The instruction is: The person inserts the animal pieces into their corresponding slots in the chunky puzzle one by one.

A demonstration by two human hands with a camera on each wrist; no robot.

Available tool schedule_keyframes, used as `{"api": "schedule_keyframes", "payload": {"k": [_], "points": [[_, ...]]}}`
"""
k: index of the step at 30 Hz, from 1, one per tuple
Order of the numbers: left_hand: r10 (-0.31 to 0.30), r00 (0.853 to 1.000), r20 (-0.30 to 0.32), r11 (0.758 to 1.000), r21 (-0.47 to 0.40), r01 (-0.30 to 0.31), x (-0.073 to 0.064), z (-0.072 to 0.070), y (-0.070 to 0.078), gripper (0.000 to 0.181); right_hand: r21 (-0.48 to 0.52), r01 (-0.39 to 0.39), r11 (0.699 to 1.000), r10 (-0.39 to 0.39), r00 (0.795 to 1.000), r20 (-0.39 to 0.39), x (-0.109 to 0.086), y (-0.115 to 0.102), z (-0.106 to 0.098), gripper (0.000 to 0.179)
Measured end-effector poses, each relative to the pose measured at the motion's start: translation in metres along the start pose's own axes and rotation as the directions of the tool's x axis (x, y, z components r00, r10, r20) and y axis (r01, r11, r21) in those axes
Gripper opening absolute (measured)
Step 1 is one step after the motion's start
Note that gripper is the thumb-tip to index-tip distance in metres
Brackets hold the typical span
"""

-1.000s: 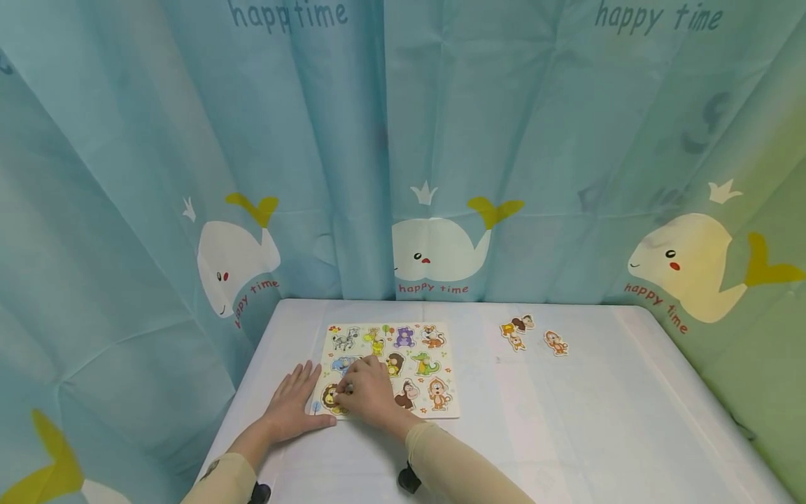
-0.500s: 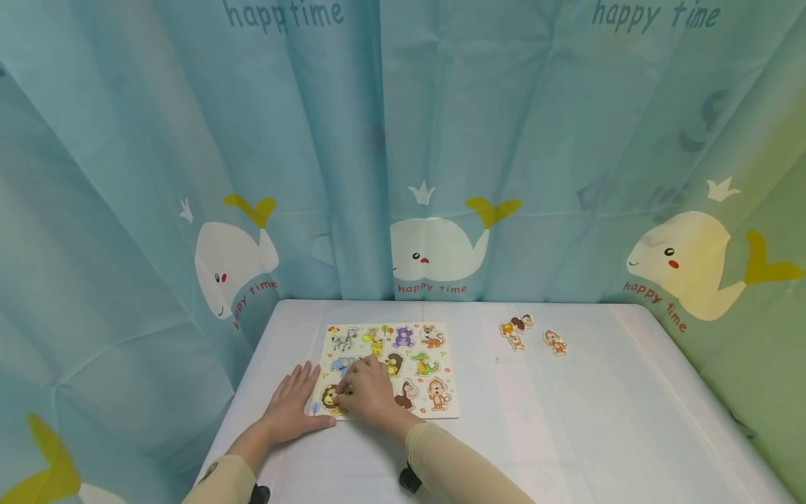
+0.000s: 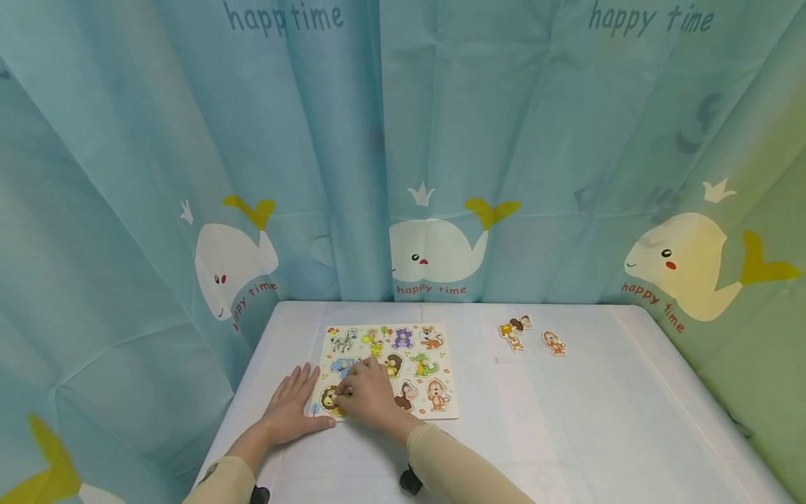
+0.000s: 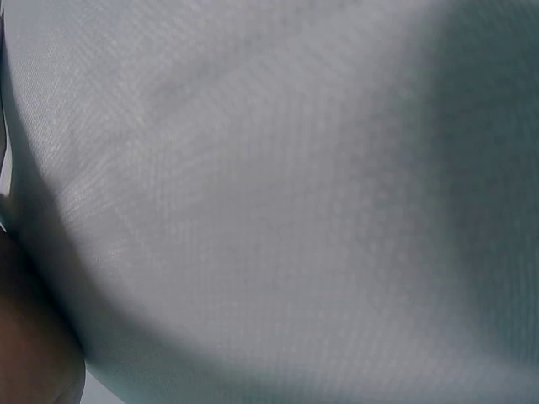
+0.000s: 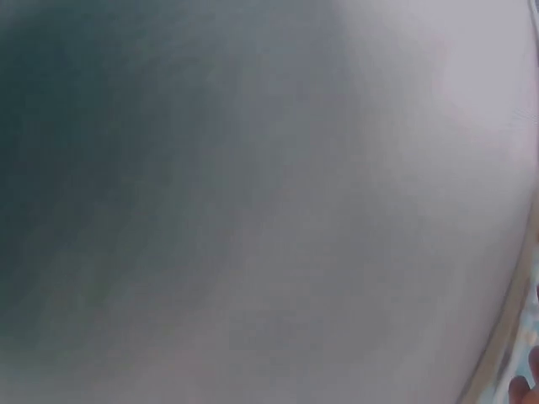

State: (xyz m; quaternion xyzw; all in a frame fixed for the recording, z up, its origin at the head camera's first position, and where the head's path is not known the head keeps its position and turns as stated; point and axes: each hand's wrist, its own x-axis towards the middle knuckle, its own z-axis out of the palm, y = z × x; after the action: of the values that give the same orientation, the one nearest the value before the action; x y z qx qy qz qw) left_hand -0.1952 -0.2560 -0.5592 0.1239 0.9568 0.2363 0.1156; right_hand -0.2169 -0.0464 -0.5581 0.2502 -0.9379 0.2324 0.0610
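Observation:
A puzzle board (image 3: pixel 448 411) with animal pictures lies on the left part of the table. My left hand (image 3: pixel 290 404) rests spread at its left edge, fingers straight and the thumb by the front left corner. My right hand (image 3: pixel 367 393) reaches over the board and pinches the lion puzzle piece (image 3: pixel 327 400) at the front left. It covers part of the lion and the picture beside it. The elephant (image 3: pixel 342 366) shows just beyond, partly behind the fingers. In the left wrist view, only a bit of hand (image 4: pixel 38 337) shows; in the right wrist view, fingertips (image 5: pixel 520 389) show at the corner.
Several loose animal pieces lie at the back right of the table (image 3: pixel 567 427): a small overlapping cluster (image 3: pixel 513 339) and a separate monkey piece (image 3: pixel 554 343). A blue whale-print curtain (image 3: pixel 352 175) hangs behind and around the table.

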Motion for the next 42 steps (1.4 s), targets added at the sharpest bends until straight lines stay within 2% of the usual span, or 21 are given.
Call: {"api": "schedule_keyframes", "payload": {"k": [5,9,13,18,22,27,31,36,42], "points": [[0.008,1.000,-0.009,1.000,-0.021,-0.008,0.000,0.002,0.000,0.120,0.046,-0.012,0.999,0.012,1.000,0.009,-0.003,0.016,-0.016,0.012],[-0.006,1.000,0.001,1.000,-0.025,0.006,0.000,0.001,0.001,0.121,0.103,-0.058,0.993,0.063,0.997,-0.049,-0.003,0.044,-0.040,0.014],[-0.024,1.000,0.003,1.000,-0.013,0.024,0.000,0.000,0.000,0.123,0.154,-0.099,0.983,0.117,0.986,-0.116,-0.006,0.072,-0.062,0.012],[-0.024,1.000,0.004,1.000,-0.013,0.024,0.001,0.000,-0.001,0.124,0.195,-0.176,0.965,0.202,0.972,-0.122,-0.014,0.101,-0.080,0.013],[-0.004,1.000,-0.013,1.000,-0.021,0.004,0.002,0.004,-0.004,0.124,0.195,-0.212,0.957,0.241,0.960,-0.140,-0.023,0.121,-0.089,0.013],[0.015,0.999,-0.039,0.999,-0.034,-0.016,0.003,0.009,-0.007,0.124,0.161,-0.300,0.940,0.328,0.927,-0.185,-0.035,0.151,-0.099,0.013],[-0.002,1.000,-0.030,0.999,-0.032,0.001,0.001,0.007,-0.004,0.125,0.138,-0.378,0.916,0.400,0.893,-0.206,-0.046,0.178,-0.106,0.015],[-0.023,1.000,0.002,1.000,-0.012,0.023,0.000,0.001,0.001,0.123,0.109,-0.426,0.898,0.439,0.867,-0.237,-0.059,0.209,-0.116,0.019],[-0.008,1.000,-0.017,1.000,-0.027,0.008,0.002,0.004,-0.001,0.123,0.071,-0.496,0.865,0.494,0.822,-0.283,-0.071,0.232,-0.125,0.024]]}}
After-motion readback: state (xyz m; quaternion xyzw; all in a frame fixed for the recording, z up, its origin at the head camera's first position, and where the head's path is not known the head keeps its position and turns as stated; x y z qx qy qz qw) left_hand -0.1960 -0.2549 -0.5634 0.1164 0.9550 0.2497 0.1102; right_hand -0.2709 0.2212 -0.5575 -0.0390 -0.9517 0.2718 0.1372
